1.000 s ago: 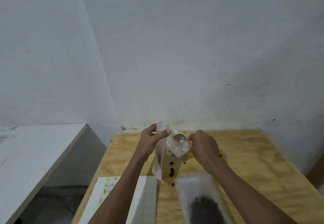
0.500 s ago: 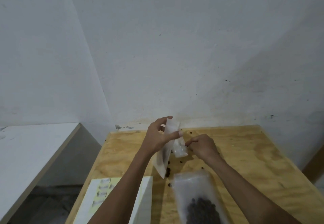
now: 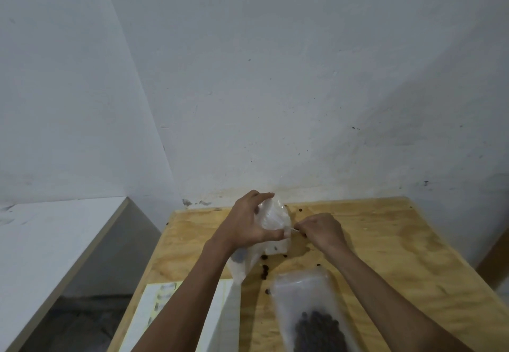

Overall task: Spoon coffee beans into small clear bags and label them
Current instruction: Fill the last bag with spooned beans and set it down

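Observation:
My left hand (image 3: 248, 225) grips a small clear bag (image 3: 275, 215) above the plywood table (image 3: 391, 244). The bag hangs tilted, with its lower end down to the left. My right hand (image 3: 322, 230) is pinched shut just right of the bag's mouth, on a thin pale sliver that looks like the spoon handle (image 3: 294, 229). The spoon's bowl is hidden. A larger clear bag (image 3: 300, 293) with dark coffee beans in its lower part lies near the front edge. Loose beans (image 3: 265, 269) are scattered under the small bag.
A yellow-white label sheet (image 3: 159, 304) lies at the front left of the table, beside a white sheet (image 3: 230, 313) partly under my left forearm. A white counter (image 3: 55, 241) stands to the left across a gap. The white wall (image 3: 275, 76) closes the back.
The small bag went from upright to tilted, and my left hand's grip turned over it. The spoon's bowl, visible a second ago at the bag's mouth, is hidden now. My right hand stayed beside the bag.

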Motion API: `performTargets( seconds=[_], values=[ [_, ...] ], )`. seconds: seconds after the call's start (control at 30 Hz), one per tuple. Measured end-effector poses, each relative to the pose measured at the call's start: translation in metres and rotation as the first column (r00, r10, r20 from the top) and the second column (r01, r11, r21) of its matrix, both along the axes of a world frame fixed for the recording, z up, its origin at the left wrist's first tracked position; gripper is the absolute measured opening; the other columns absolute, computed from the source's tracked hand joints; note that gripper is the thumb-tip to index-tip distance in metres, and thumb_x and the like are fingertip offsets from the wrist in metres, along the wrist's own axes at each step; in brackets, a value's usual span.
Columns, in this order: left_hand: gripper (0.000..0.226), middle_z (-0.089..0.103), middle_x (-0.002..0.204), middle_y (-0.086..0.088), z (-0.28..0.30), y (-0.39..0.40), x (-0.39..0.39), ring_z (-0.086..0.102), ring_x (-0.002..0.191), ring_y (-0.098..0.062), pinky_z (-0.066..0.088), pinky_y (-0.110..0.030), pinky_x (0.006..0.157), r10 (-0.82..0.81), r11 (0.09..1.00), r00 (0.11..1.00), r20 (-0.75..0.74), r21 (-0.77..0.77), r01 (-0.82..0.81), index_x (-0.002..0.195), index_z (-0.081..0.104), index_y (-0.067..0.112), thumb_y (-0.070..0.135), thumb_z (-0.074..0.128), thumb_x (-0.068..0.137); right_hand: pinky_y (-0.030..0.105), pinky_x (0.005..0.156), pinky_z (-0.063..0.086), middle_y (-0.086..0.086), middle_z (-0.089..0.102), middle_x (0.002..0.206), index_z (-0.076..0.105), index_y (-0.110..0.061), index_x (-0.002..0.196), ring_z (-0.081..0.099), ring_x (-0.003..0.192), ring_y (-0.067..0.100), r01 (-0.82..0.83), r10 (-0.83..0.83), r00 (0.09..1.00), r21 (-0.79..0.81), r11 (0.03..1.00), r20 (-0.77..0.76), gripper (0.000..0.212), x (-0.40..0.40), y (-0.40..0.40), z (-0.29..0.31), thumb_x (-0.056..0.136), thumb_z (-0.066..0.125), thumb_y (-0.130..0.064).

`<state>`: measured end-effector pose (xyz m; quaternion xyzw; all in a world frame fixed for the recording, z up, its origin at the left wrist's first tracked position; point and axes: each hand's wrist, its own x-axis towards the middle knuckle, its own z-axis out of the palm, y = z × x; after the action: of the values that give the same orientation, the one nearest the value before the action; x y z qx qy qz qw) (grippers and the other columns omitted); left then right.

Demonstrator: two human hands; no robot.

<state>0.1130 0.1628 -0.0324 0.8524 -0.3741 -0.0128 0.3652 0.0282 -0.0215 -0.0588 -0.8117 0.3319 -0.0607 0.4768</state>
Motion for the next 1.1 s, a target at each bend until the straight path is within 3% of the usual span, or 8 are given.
performTargets(
  seconds=[0.2, 0.33, 0.47, 0.67, 0.77, 0.9, 1.03, 1.1],
  values=[
    [0.109, 0.053, 0.117, 0.019, -0.007, 0.013, -0.003, 0.056, 0.097, 0.004, 0.041, -0.014, 0.075, 0.024, 0.999, 1.000, 0.002, 0.023, -0.024, 0.146, 0.053, 0.028, 0.080, 0.077, 0.053, 0.037, 0.072, 0.061, -0.014, 0.077, 0.079, 0.084, -0.027, 0.077, 0.071, 0.076, 0.012, -0.031, 0.038, 0.996, -0.086, 0.996, 0.078, 0.019, -0.012, -0.004, 0.008, 0.085, 0.068, -0.020],
    [0.111, 0.053, 0.119, 0.017, -0.007, 0.018, -0.006, 0.056, 0.099, 0.002, 0.043, -0.016, 0.077, 0.034, 0.999, 0.999, 0.015, 0.022, -0.034, 0.147, 0.051, 0.028, 0.080, 0.078, 0.054, 0.034, 0.062, 0.055, -0.002, 0.078, 0.076, 0.084, -0.018, 0.077, 0.071, 0.072, 0.018, -0.051, 0.058, 0.994, -0.079, 0.996, 0.092, 0.017, -0.016, -0.012, 0.014, 0.081, 0.068, -0.020],
    [0.110, 0.052, 0.121, 0.016, -0.011, 0.022, -0.010, 0.056, 0.102, -0.004, 0.048, -0.025, 0.083, 0.058, 0.998, 0.998, 0.027, 0.025, -0.058, 0.149, 0.050, 0.028, 0.077, 0.081, 0.055, 0.029, 0.055, 0.038, 0.017, 0.068, 0.067, 0.076, -0.001, 0.078, 0.054, 0.056, 0.017, -0.059, 0.070, 0.992, -0.096, 0.994, 0.107, 0.024, -0.023, -0.022, 0.025, 0.073, 0.069, -0.024],
    [0.113, 0.052, 0.123, 0.016, -0.009, 0.021, -0.018, 0.055, 0.108, -0.006, 0.050, -0.028, 0.090, 0.096, 0.995, 0.994, 0.056, 0.023, -0.097, 0.149, 0.049, 0.025, 0.076, 0.082, 0.054, 0.030, 0.056, 0.040, 0.014, 0.064, 0.063, 0.074, 0.004, 0.080, 0.054, 0.058, 0.020, -0.083, 0.108, 0.980, -0.147, 0.986, 0.168, 0.026, -0.031, -0.023, 0.062, 0.075, 0.072, -0.022],
    [0.111, 0.053, 0.125, 0.013, -0.006, 0.020, -0.021, 0.055, 0.106, -0.009, 0.049, -0.028, 0.090, 0.111, 0.994, 0.992, 0.063, -0.001, -0.112, 0.149, 0.049, 0.024, 0.074, 0.082, 0.056, 0.031, 0.055, 0.048, 0.015, 0.075, 0.076, 0.078, -0.001, 0.081, 0.062, 0.059, 0.020, -0.124, 0.161, 0.974, -0.217, 0.968, 0.160, 0.022, -0.037, -0.013, 0.081, 0.079, 0.073, -0.022],
    [0.105, 0.052, 0.130, 0.009, -0.002, 0.018, -0.024, 0.055, 0.106, -0.012, 0.045, -0.027, 0.088, 0.134, 0.991, 0.988, 0.081, -0.028, -0.132, 0.150, 0.047, 0.023, 0.065, 0.088, 0.063, 0.033, 0.064, 0.062, -0.010, 0.079, 0.088, 0.083, -0.013, 0.083, 0.069, 0.065, 0.010, -0.242, 0.297, 0.953, -0.440, 0.865, 0.060, 0.016, -0.046, 0.010, 0.097, 0.087, 0.068, -0.018],
    [0.109, 0.055, 0.128, 0.008, 0.002, 0.020, -0.024, 0.057, 0.107, -0.012, 0.047, -0.026, 0.086, 0.168, 0.984, 0.984, 0.052, -0.070, -0.164, 0.149, 0.050, 0.020, 0.070, 0.085, 0.059, 0.019, 0.055, 0.040, -0.008, 0.075, 0.098, 0.081, -0.027, 0.102, 0.059, 0.072, 0.009, -0.266, 0.396, 0.918, -0.711, 0.651, 0.018, 0.026, -0.055, 0.030, 0.109, 0.090, 0.061, -0.016],
    [0.111, 0.057, 0.125, 0.009, 0.003, 0.025, -0.023, 0.059, 0.107, -0.012, 0.049, -0.025, 0.086, 0.193, 0.973, 0.981, -0.001, -0.129, -0.192, 0.146, 0.054, 0.020, 0.076, 0.080, 0.053, 0.017, 0.052, 0.034, -0.007, 0.072, 0.096, 0.081, -0.027, 0.104, 0.055, 0.071, 0.010, -0.181, 0.372, 0.924, -0.752, 0.633, 0.091, 0.027, -0.054, 0.029, 0.111, 0.091, 0.059, -0.017]
  ],
)
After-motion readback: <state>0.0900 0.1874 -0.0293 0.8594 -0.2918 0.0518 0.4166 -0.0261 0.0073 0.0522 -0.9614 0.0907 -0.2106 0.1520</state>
